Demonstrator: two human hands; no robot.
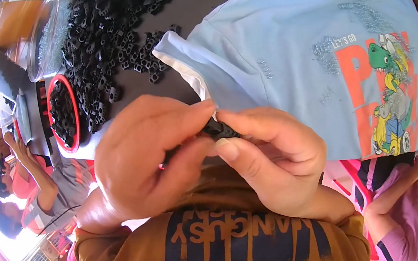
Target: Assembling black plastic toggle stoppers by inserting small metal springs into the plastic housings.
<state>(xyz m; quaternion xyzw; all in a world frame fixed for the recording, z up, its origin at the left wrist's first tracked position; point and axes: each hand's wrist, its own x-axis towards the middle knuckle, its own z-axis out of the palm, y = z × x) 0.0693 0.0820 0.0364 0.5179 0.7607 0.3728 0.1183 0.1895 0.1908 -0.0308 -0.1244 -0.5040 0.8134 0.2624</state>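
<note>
My left hand (148, 148) and my right hand (276, 157) meet in front of my chest. Their fingertips pinch a small black plastic part (218, 130) between them, and the fingers cover most of it. Something dark shows in the curl of my left hand, too hidden to name. Just beyond my hands lies a light blue T-shirt (282, 49) with a printed cartoon, spread over the table. Small, shiny, spring-like bits (326, 53) are scattered in clusters on the cloth. Left of the shirt is a large heap of black plastic parts (106, 21).
A red-rimmed basket (76, 131) of black parts stands at the left edge. Behind it, a clear plastic tub (48, 39) holds small shiny bits. The dark tabletop (181, 11) shows beside the heap. One person (55, 188) sits left, another (406, 216) right.
</note>
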